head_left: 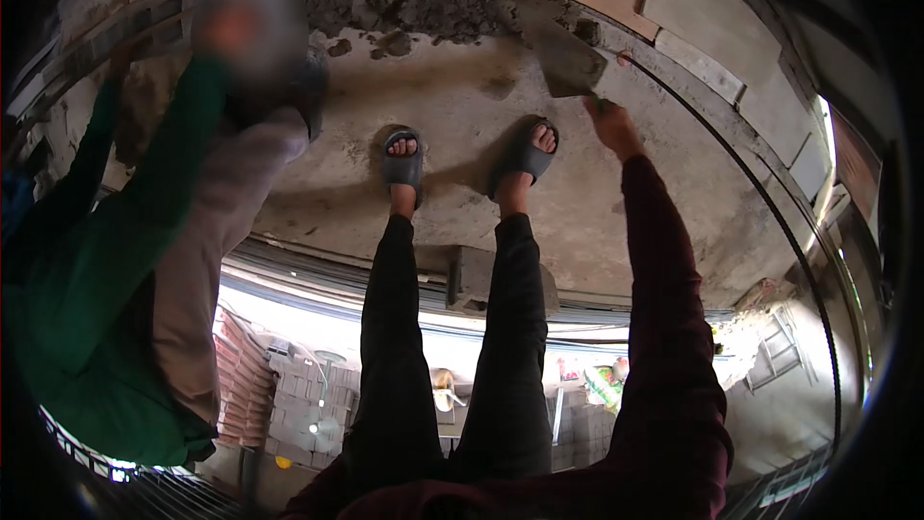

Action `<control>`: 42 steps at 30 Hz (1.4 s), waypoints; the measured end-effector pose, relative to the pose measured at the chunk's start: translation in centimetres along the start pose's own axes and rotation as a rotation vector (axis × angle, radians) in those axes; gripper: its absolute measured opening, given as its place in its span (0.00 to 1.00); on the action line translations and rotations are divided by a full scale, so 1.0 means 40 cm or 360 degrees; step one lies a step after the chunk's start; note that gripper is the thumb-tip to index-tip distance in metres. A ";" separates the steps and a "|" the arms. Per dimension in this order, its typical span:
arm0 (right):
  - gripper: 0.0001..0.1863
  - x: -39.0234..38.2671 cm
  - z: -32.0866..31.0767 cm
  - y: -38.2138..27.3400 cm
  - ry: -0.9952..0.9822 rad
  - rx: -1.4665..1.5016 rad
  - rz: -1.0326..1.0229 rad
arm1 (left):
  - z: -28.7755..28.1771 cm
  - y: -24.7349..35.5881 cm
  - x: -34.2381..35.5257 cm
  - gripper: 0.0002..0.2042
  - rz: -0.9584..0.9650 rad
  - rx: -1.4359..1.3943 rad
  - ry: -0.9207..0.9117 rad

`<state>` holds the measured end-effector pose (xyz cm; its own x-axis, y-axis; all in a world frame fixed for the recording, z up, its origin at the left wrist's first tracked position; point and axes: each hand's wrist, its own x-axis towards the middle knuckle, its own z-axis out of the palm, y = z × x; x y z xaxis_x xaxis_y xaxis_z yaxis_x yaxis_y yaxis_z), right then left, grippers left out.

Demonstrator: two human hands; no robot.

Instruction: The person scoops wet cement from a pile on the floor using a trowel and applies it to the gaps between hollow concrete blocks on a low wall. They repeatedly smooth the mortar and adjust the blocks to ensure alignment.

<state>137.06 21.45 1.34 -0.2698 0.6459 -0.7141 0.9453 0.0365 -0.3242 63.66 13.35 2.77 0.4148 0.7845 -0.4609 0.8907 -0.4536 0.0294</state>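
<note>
My right arm, in a dark maroon sleeve, stretches forward over the concrete floor. Fingers of my right hand (614,127) are wrapped round the handle of a trowel (570,60), whose broad grey blade points away from me. Dark wet mortar (404,2) lies in a rough strip along the foot of the far wall, and the blade's far end is close to its right end. Whether the blade touches the mortar or the floor I cannot tell. My left hand is out of the picture.
A co-worker in a green top (106,279) crouches close on my left. My feet, in dark slides (402,156), stand on the concrete floor (597,221). A black rope (770,195) curves down the right side. Behind me, a ledge edge drops toward stacked blocks (303,414) below.
</note>
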 end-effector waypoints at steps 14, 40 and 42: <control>0.25 -0.159 -0.019 -0.079 -0.0360 0.2018 0.1132 | -0.010 0.011 0.011 0.18 -0.0260 -0.0353 -0.0224; 0.23 -0.097 0.114 -0.432 -0.0655 0.2789 0.1237 | -0.061 0.064 0.026 0.11 -0.0321 0.0171 -0.0034; 0.24 -0.092 0.148 -0.497 -0.0755 0.2803 0.1237 | -0.075 0.069 0.003 0.11 -0.0351 0.0157 -0.0037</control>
<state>118.16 13.82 6.73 -0.2615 -0.0819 -0.9617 -0.2505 -0.9565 0.1496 66.71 13.47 5.45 0.2065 0.8598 -0.4670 0.9363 -0.3122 -0.1607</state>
